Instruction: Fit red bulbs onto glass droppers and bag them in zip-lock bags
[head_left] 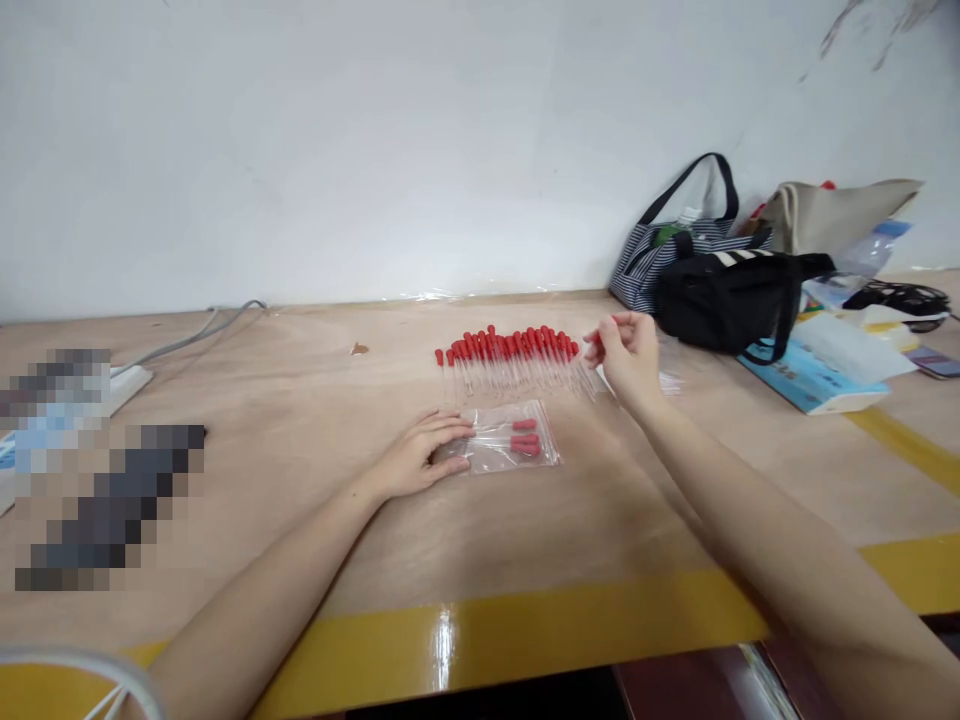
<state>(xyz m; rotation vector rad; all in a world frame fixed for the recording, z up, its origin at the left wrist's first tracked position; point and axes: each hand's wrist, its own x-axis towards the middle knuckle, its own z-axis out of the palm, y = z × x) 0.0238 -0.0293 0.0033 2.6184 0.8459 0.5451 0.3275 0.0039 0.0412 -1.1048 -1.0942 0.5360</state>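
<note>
Three red bulbs (pixel 525 425) show in the clear bag (pixel 491 458); its 9 o'clock edge lies at the fingers of my left hand (pixel 418 455), spread. At its 1 o'clock, my right hand (pixel 631 362) pinches what appears to be a dropper (pixel 598 338). More droppers (pixel 544 343) lie at 12. Assessed: light; bulbs soft, grippy; stems stiff, slick, possibly fragile. Best hold: the bulb.

Legible wording: none. Black bag (pixel 731 305), taken as landmark: pale slanted bars along its upper edge; no letters resolved. Blue box (pixel 806 380), just beside the black bag, on its near right side: whitish printing on the blue face, too small and blurred to read. White object (pixel 131 387), well left of the black bag: partly pixelated, unreadable.
</note>
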